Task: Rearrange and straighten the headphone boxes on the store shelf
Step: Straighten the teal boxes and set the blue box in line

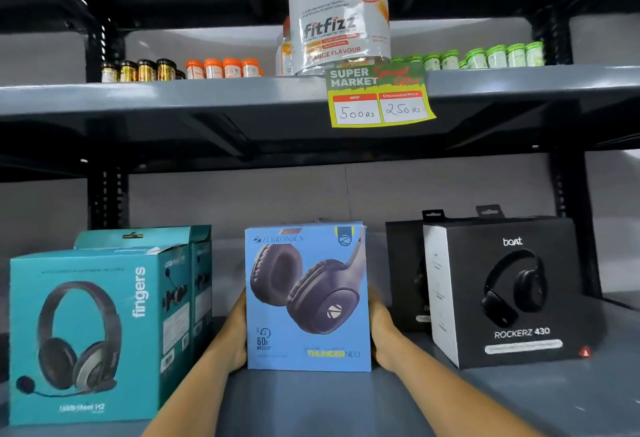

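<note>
We record a grey lower shelf (311, 402) carrying three groups, each standing upright: teal Fingers boxes (86, 332) at left, a blue Zebronics box (306, 298) in the centre, black Boat boxes (502, 291) at right, the groups set apart.

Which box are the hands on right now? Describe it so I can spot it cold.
On the lower shelf, it stands in the middle, between the teal Fingers box and the black boAt Rockerz box. It is the light blue Zebronics Thunder Neo box, the only blue one, with a hand on each side.
</note>
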`<state>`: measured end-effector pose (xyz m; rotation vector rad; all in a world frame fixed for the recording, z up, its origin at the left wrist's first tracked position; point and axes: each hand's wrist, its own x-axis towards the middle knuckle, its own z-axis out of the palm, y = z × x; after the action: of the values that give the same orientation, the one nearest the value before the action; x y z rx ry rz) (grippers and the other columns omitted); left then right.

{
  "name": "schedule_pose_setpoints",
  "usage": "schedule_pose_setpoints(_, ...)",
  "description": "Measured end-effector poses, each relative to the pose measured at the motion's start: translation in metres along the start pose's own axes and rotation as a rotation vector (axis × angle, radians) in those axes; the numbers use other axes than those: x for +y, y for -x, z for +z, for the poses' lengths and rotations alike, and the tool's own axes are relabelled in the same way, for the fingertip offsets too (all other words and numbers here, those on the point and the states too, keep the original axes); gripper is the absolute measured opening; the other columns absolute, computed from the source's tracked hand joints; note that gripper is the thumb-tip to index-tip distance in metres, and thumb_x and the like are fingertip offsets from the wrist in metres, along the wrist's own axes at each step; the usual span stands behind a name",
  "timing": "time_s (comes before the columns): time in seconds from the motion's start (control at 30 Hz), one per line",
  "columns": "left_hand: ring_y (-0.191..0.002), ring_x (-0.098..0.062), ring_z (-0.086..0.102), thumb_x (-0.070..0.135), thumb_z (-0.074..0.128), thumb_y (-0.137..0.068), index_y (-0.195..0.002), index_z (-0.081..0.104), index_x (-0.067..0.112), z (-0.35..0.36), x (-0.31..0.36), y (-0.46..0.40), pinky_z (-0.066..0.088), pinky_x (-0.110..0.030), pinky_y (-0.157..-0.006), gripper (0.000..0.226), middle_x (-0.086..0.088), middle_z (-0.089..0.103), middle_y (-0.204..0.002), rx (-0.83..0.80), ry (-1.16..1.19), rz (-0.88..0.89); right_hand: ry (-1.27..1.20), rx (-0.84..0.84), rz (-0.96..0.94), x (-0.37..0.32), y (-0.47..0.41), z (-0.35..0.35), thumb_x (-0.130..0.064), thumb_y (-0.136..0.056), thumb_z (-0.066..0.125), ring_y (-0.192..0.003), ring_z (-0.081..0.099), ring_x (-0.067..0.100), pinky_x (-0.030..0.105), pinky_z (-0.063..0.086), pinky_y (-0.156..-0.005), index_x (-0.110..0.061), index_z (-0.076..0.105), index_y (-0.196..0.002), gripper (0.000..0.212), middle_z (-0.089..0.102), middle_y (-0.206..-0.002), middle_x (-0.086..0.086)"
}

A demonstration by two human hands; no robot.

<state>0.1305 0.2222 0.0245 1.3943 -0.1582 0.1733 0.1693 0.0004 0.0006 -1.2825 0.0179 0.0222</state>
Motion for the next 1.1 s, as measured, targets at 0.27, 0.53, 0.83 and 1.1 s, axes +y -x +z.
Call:
schedule_pose_setpoints(0.27,-0.051,-0.020,0.061,0.039,0.045,-0.096,-0.064,0.058,0.016,0.000,-0.004,-0.018,0.048,-0.029,-0.056,0.041,-0.004,0.066,-0.059,0.029,-0.034,-0.047,0.018,0.028,-0.041,-0.001,-0.011,0.000,-0.062,-0.092,0.038,-0.079,0.070,0.028,0.031,0.052,-0.066,-0.019,0.073,-0.084,0.055,0.078,-0.081,0.008)
schedule_pose_setpoints(0.53,-0.056,-0.024,0.064,0.048,0.047,-0.092,-0.066,0.061,0.017,0.010,0.003,0.012,0.050,-0.031,-0.059,0.043,-0.007,0.070,-0.066,-0.048,-0.054,-0.102,0.013,0.030,-0.109,-0.007,0.010,-0.006,-0.044,-0.092,0.050,-0.058,0.056,0.021,0.026,0.044,-0.053,-0.021,0.058,-0.067,0.035,0.061,-0.064,0.005)
schedule_pose_setpoints(0.83,-0.056,-0.020,0.070,0.041,0.040,-0.098,-0.074,0.066,0.015,0.001,0.000,0.047,0.054,-0.030,-0.058,0.044,-0.004,0.075,-0.067,-0.053,-0.010,-0.141,0.115,-0.021,-0.147,-0.002,0.042,-0.007,-0.042,-0.093,0.050,-0.059,0.055,0.019,0.026,0.041,-0.054,-0.022,0.054,-0.069,0.032,0.060,-0.066,0.003)
schedule_pose_setpoints(1.1,-0.067,-0.028,0.069,0.044,0.044,-0.095,-0.082,0.065,0.012,-0.002,0.000,0.062,0.055,-0.037,-0.070,0.040,-0.009,0.074,-0.076,-0.036,0.001,-0.154,0.119,-0.001,-0.143,0.001,0.053,-0.007,-0.045,-0.091,0.051,-0.055,0.056,0.019,0.026,0.043,-0.054,-0.023,0.055,-0.064,0.036,0.062,-0.061,0.002)
